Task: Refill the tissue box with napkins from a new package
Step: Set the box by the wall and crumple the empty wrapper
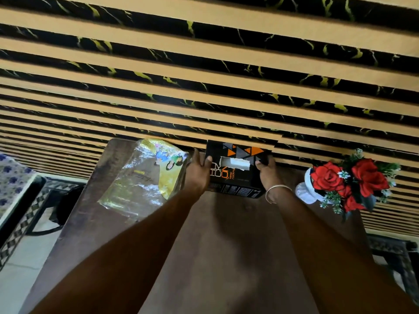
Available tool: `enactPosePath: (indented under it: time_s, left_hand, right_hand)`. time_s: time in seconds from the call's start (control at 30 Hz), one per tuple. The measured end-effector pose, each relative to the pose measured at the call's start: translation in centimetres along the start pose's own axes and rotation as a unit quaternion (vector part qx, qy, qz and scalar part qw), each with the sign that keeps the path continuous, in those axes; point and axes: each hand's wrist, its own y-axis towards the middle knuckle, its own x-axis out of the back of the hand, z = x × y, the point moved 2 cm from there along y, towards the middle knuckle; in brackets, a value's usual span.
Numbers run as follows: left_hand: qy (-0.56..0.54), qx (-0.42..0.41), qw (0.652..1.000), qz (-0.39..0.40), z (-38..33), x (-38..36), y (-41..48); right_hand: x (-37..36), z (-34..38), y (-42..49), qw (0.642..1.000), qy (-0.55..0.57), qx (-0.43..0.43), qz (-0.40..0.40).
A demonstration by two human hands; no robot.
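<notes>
A person's left hand (199,169) and right hand (267,172) clamp the two short ends of a black tissue box (237,172), which stands at the far edge of the brown desk (226,234) against the striped wall, white napkin showing in its top slot. Gripping both ends likely steadies the box for settling it in place. Just left of the box lies the crumpled, seemingly emptied yellow napkin package (145,175); to its right, a vase of red flowers (347,182).
</notes>
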Motion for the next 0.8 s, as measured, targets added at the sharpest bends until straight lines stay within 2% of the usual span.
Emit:
enactPosePath:
  time_s: [0.03, 0.07, 0.1, 0.13, 0.17, 0.2, 0.3, 0.37, 0.47, 0.53, 0.6, 0.7, 0.8]
  left_hand:
    - [0.012, -0.024, 0.999, -0.024, -0.2, 1.2, 0.0]
    - [0.022, -0.051, 0.997, -0.057, -0.2, 2.7, 0.0]
    - [0.036, -0.076, 0.992, -0.094, -0.2, 4.6, 0.1]
    - [0.054, -0.086, 0.987, -0.125, 0.4, 6.6, 0.3]
    - [0.087, -0.086, 0.981, -0.151, 1.0, 8.9, 0.4]
    - [0.13, -0.082, 0.974, -0.165, 1.9, 11.1, 0.5]
    - [0.296, -0.001, 0.946, -0.135, 4.8, 16.6, 1.3]
    - [0.384, 0.04, 0.919, -0.08, 6.2, 18.8, 1.3]
    - [0.43, 0.044, 0.902, -0.006, 7.2, 19.9, 1.0]
    - [0.457, 0.051, 0.887, 0.034, 7.6, 19.9, 0.8]
    - [0.487, 0.037, 0.871, 0.059, 7.4, 19.6, 0.8]
    - [0.519, 0.025, 0.848, 0.1, 6.3, 19.0, 0.9]
    - [0.501, 0.03, 0.857, 0.117, 6.4, 18.2, 1.6]
  right_hand:
    - [0.3, 1.1, -1.4, 0.996, -0.064, 0.044, -0.048]
    - [0.4, 2.3, -3.2, 0.976, -0.142, 0.116, -0.115]
    - [-0.1, 3.8, -5.4, 0.938, -0.213, 0.214, -0.172]
    - [-1.1, 5.2, -7.7, 0.896, -0.253, 0.309, -0.193]
    - [-2.9, 6.3, -9.7, 0.871, -0.267, 0.379, -0.162]
    - [-5.1, 6.8, -11.1, 0.86, -0.276, 0.418, -0.096]
    - [-12.1, 6.8, -12.9, 0.844, -0.328, 0.407, 0.118]
    - [-16.0, 5.9, -12.8, 0.821, -0.396, 0.372, 0.175]
    - [-19.8, 4.0, -12.0, 0.792, -0.494, 0.303, 0.193]
    - [-21.3, 2.7, -11.8, 0.785, -0.523, 0.272, 0.189]
    - [-21.6, 1.8, -11.7, 0.79, -0.527, 0.247, 0.193]
    - [-21.7, 1.5, -12.1, 0.82, -0.49, 0.216, 0.202]
    - [-22.1, 1.5, -12.4, 0.831, -0.471, 0.223, 0.194]
